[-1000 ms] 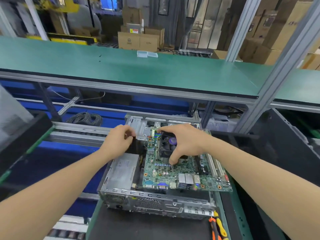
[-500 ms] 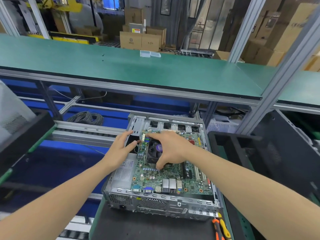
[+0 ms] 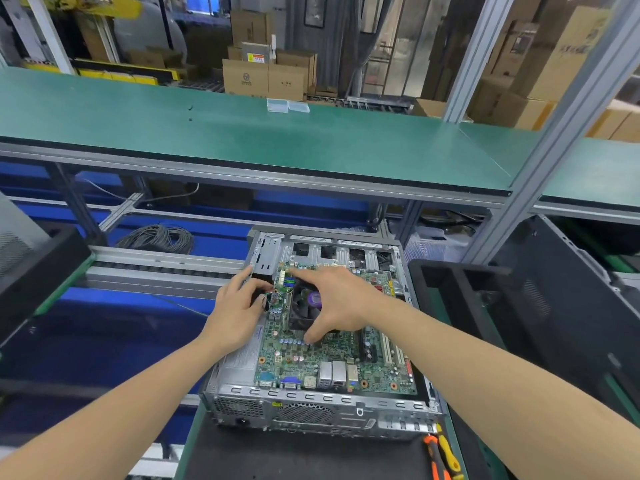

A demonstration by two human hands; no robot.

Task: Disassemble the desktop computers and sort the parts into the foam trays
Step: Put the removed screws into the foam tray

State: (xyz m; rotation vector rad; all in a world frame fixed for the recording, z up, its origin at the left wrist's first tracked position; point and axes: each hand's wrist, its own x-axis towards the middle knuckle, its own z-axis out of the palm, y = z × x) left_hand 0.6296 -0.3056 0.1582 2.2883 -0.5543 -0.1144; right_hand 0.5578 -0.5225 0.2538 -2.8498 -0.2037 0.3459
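Note:
An open metal desktop case lies on the bench in front of me. Inside it lies a green motherboard. On the board sits a black CPU fan with a purple label. My right hand grips this fan, with the index finger at its far corner and the thumb at its near edge. My left hand lies at the board's left edge beside the power supply; its fingers are stretched toward the case's far left corner, and its thumb is by a few thin wires.
A black foam tray and a dark case panel stand to the right. Orange and yellow screwdrivers lie by the case's near right corner. A green shelf overhangs behind. A roller track and coiled cable lie to the left.
The motherboard, raised and tilted a second ago, has sunk back flat into the case under my right hand. My left hand has uncurled and slid along the board's left edge.

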